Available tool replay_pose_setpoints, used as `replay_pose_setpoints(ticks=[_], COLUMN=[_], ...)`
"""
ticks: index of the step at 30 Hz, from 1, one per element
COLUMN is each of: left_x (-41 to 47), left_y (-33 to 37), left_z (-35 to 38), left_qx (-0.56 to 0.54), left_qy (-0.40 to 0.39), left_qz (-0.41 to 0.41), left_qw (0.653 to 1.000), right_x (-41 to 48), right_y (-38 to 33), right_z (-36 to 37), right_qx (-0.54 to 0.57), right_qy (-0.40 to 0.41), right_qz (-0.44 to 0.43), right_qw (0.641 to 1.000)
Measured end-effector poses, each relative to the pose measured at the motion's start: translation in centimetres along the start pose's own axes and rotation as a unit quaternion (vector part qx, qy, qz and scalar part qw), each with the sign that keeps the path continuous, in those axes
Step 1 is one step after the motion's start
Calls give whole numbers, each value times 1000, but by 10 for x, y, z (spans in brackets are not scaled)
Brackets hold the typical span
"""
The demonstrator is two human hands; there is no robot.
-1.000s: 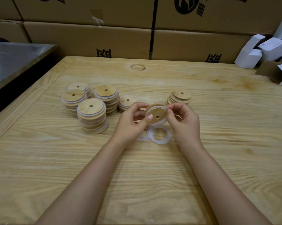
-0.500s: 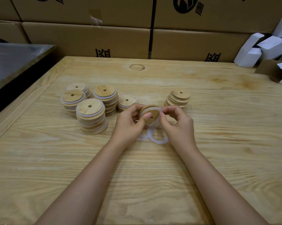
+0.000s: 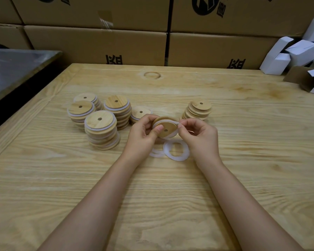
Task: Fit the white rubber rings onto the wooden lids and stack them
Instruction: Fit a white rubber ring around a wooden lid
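We record one light wooden bench with both forearms reaching over it. Left hand: fingers curled behind a wooden lid, thumb pressed on its face, holding it tilted above the bench. Right hand: thumb and forefinger pinched on the white rubber ring at the lid's right edge, the other fingers loosely curled. The ring runs round the rim of the held lid; we cannot tell whether it is seated all the way round. The lid has a small hole near its middle. On the bench just under the hands we list one loose ring lying flat and a second ring partly hidden by the left hand. To the left we count four stacks of lids with white rings showing between them: a front stack, a left stack, a rear stack and a middle stack, set close together. A short stack stands just behind the left hand. A stack of bare lids stands behind the right hand, apart from the ringed ones. Along the far edge we note cardboard boxes with black print, small white cartons at far right, and a dark metal surface at left.
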State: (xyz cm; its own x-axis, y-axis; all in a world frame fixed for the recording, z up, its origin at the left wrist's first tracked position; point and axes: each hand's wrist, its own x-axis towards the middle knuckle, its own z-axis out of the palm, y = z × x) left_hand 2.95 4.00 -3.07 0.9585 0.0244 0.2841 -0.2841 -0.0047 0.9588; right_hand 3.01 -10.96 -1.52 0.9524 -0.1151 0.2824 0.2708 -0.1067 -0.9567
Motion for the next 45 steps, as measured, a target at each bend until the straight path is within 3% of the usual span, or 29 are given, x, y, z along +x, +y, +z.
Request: replay_pose_setpoints(ticks=[11, 19, 34, 40, 45], left_x=[-6, -4, -2, -3, -3], left_y=[4, 5, 7, 7, 7], left_z=[1, 1, 0, -1, -2], left_qx=[74, 22, -3, 28, -6], left_qy=[-27, -3, -13, -39, -4], left_qz=[4, -6, -22, -2, -27], left_qw=[997, 1000, 1000, 999, 1000], right_x=[-7, -9, 1, 2, -3], right_y=[-4, 1, 3, 3, 2], right_z=[-1, 3, -2, -5, -1], right_qx=[-41, -137, 49, 43, -13], right_qy=[-17, 12, 1, -39, -41], right_qz=[-50, -109, 16, 8, -11], right_qw=[998, 985, 999, 998, 999])
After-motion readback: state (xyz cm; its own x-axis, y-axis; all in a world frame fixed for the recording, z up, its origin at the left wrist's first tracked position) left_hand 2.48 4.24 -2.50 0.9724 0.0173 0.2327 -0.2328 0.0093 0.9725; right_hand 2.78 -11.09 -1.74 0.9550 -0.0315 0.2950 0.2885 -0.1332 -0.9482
